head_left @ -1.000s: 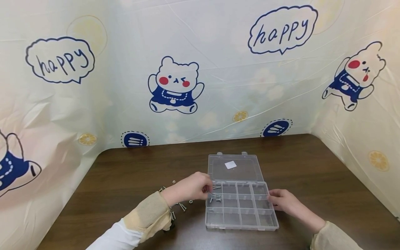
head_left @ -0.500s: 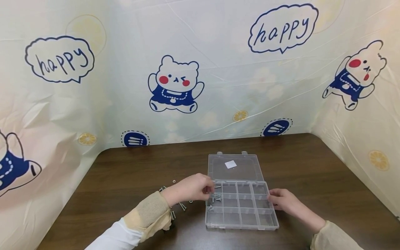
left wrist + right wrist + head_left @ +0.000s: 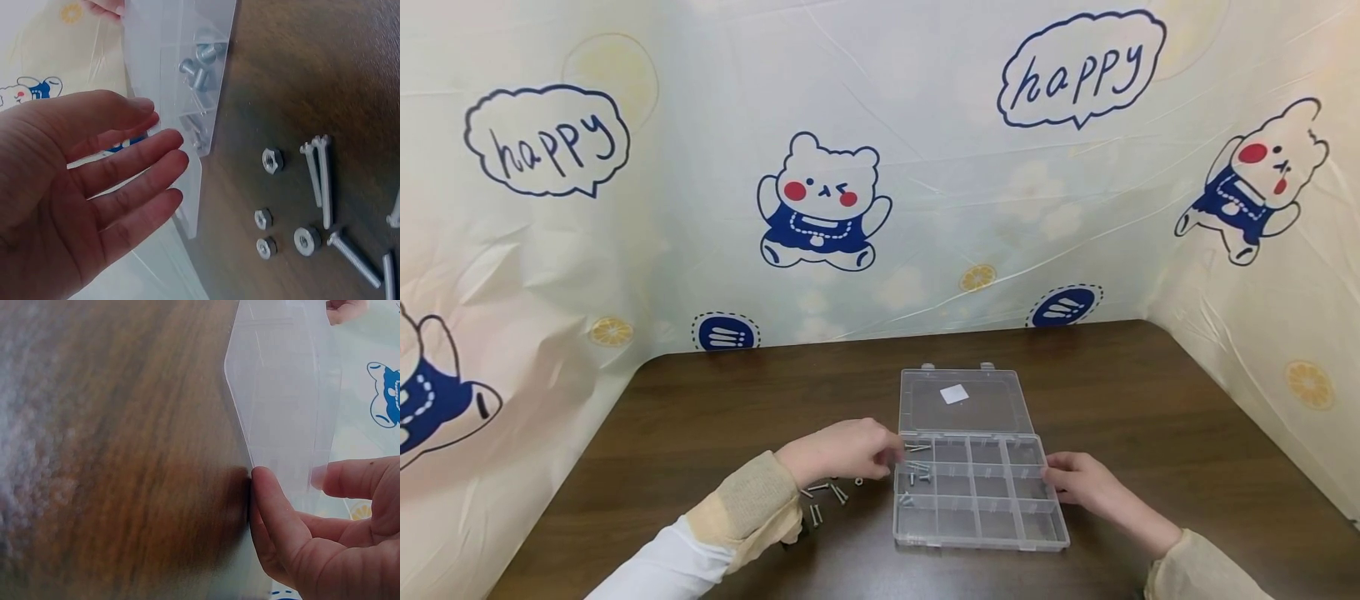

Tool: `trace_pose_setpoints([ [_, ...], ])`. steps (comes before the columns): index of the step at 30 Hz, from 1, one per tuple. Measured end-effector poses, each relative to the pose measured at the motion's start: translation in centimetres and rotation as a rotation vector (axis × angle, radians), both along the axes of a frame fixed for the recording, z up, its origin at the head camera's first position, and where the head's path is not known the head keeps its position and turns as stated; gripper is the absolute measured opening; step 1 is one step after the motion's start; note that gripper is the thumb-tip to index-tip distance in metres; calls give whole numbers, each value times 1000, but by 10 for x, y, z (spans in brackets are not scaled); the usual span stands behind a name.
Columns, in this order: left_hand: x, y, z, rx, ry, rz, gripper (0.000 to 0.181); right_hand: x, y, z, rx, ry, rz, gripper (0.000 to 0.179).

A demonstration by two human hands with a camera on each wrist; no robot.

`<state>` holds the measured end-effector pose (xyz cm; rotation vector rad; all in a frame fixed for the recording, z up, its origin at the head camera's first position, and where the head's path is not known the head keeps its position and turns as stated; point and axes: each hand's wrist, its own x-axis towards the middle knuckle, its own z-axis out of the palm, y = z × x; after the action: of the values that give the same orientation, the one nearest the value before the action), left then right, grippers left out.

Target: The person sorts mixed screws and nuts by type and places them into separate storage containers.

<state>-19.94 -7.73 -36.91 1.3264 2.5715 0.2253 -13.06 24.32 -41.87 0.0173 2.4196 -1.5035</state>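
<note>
Though small, two bolts [image 3: 838,494] aslant, heads [image 3: 321,141] apparently toward the person [image 3: 670,550].

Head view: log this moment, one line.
clear plastic divided box: open; right hand: grips box edge; left hand: visibly empty; silver metal screws: inside and beside box

Soft, even light fills the head view; beyond the left hand [image 3: 846,450] and the right hand [image 3: 1078,479], the backdrop [image 3: 940,275] is bright. In the right wrist view, whitish glare lies on the surface [image 3: 125,425], well apart from the right hand, and a blurred dark shadow just beside the fingers [image 3: 275,506].
</note>
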Motion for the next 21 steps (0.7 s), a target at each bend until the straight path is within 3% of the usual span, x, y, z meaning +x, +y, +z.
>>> trace_pose_setpoints([
  [6, -4, -7, 0, -24, 5, 32, 7, 1, 0, 0, -4, 3, 1, 35],
  [13, -13, -23, 0, -50, 95, 60, 7, 1, -1, 0, 8, -2, -9, 35],
  [21, -28, -44, -2, -52, 135, 115, 6, 1, -1, 1, 22, 6, 1, 35],
])
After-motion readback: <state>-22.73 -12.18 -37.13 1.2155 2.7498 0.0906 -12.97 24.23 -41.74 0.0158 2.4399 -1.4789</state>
